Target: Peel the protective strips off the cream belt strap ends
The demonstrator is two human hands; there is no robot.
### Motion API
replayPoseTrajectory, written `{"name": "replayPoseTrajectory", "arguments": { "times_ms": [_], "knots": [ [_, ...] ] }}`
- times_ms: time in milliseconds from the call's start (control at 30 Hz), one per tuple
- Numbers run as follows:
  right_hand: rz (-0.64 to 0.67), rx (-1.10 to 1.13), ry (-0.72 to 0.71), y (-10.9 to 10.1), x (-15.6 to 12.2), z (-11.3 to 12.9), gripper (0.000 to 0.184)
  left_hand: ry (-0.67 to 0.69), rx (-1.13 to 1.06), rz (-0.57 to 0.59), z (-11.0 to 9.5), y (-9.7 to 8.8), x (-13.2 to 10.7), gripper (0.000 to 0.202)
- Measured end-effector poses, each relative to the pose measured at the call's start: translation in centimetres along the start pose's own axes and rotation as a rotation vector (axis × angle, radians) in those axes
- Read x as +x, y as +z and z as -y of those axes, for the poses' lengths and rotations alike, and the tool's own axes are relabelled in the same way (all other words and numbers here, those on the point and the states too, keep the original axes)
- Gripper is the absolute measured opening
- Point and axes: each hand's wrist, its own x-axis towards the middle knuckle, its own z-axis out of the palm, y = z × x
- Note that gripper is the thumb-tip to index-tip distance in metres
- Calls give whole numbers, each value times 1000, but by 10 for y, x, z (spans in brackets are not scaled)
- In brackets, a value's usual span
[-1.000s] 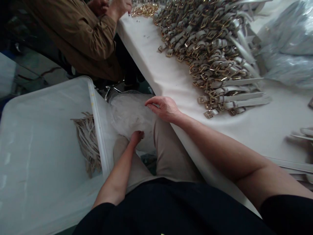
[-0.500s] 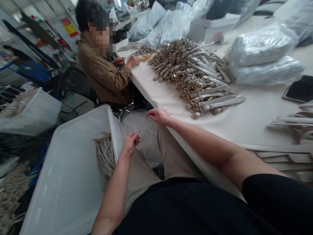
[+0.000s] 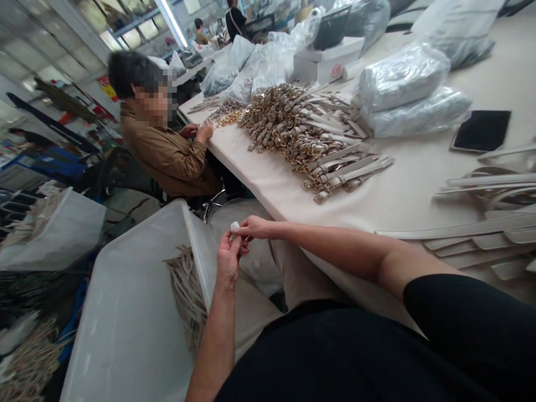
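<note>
My left hand point(image 3: 228, 257) and my right hand point(image 3: 254, 226) meet above my lap, just off the table's near edge. Both pinch a small white piece point(image 3: 234, 226) between their fingertips. Below them a clear plastic bag point(image 3: 259, 262) lies on my knees. On the white table point(image 3: 402, 195) a big heap of pale straps with gold buckles point(image 3: 301, 131) lies beyond my hands. Flat pale strap pieces point(image 3: 486, 234) lie at the table's right.
A large white plastic bin point(image 3: 125, 301) with a bundle of thin strips point(image 3: 188, 296) stands at my left. A person in a brown jacket point(image 3: 167, 156) sits at the table's far end, sorting gold buckles. Filled plastic bags point(image 3: 402, 78), a box and a black phone point(image 3: 481, 129) lie on the table.
My left hand rose from the bag in my lap, and my right hand came off the table edge to meet it. The camera tilted up.
</note>
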Motion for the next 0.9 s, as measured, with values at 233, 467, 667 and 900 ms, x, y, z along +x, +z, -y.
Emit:
{"name": "replayPoseTrajectory", "arguments": {
  "times_ms": [233, 467, 667, 900],
  "knots": [
    [-179, 91, 38, 2, 15, -2, 19, -63, -54, -64, 14, -12, -16, 52],
    [-278, 66, 59, -13, 12, 8, 28, -201, -48, -51, 34, -33, -54, 51],
    [-204, -51, -14, -13, 19, -1, 27, -262, 54, -16, 41, -40, -59, 43],
    [-101, -365, -53, -3, 6, 5, 30, -165, 704, 269, 35, -31, -52, 19]
  ]
}}
